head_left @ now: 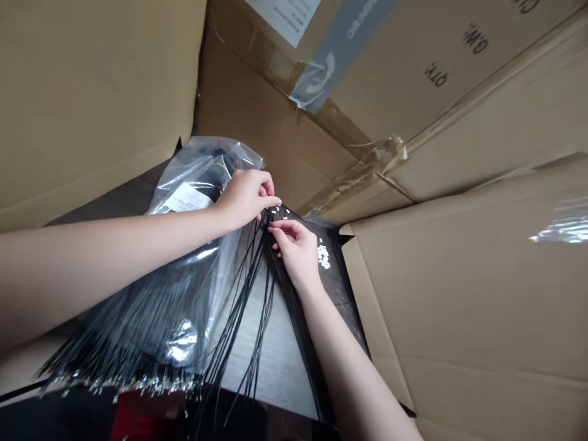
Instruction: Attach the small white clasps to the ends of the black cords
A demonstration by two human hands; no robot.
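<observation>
My left hand and my right hand meet at the far ends of a bunch of thin black wires with small metal tips. Both hands pinch the wire ends between thumb and fingers, the left from above, the right from below. The wires fan out toward me over a pale surface. Left of them lies a clear plastic bag with a white label, holding a larger bundle of the same black wires. A few loose metal tips lie beside my right hand.
Large brown cardboard boxes close in on all sides: one at the left, taped ones at the back, and a flap at the right. Something red shows at the bottom edge.
</observation>
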